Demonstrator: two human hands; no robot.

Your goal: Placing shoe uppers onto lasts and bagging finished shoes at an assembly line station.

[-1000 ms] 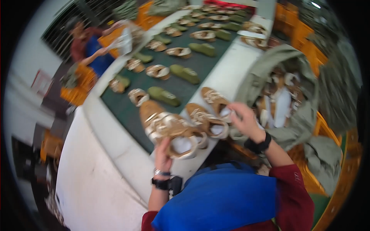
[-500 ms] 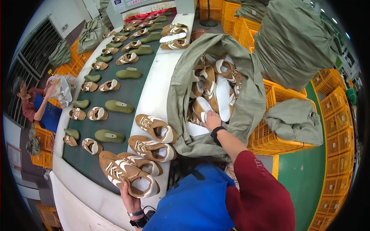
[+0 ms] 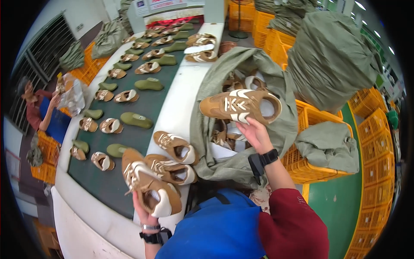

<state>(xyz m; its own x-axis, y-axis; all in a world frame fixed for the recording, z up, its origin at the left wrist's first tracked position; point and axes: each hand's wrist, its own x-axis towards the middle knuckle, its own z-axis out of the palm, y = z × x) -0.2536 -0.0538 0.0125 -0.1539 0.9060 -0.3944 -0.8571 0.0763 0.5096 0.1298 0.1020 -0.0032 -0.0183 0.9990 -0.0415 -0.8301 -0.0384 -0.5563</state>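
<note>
My left hand (image 3: 143, 210) grips a brown sneaker (image 3: 152, 183) with white stripes from below, near its heel, at the belt's near edge. Over the open mouth of a grey-green sack (image 3: 207, 159), my right hand (image 3: 257, 134) holds up another brown sneaker (image 3: 241, 105), its toe pointing left and its white laces showing. More sneakers lie inside the sack, partly covered by the raised one. Beside my left hand, a brown sneaker (image 3: 176, 146) and a second sneaker (image 3: 169, 168) rest on the white ledge (image 3: 172, 101).
A dark green conveyor belt (image 3: 110, 149) carries rows of brown sneakers and green shoe lasts (image 3: 137, 120). Across it, a co-worker (image 3: 45, 103) holds something small. Orange crates (image 3: 310, 159) and a bulging sack (image 3: 334, 60) stand to the right. Sneakers (image 3: 202, 43) lie at the ledge's far end.
My right hand has come up out of the sack with a sneaker. The sneaker in my left hand has moved slightly right and turned. The co-worker's hands have shifted too.
</note>
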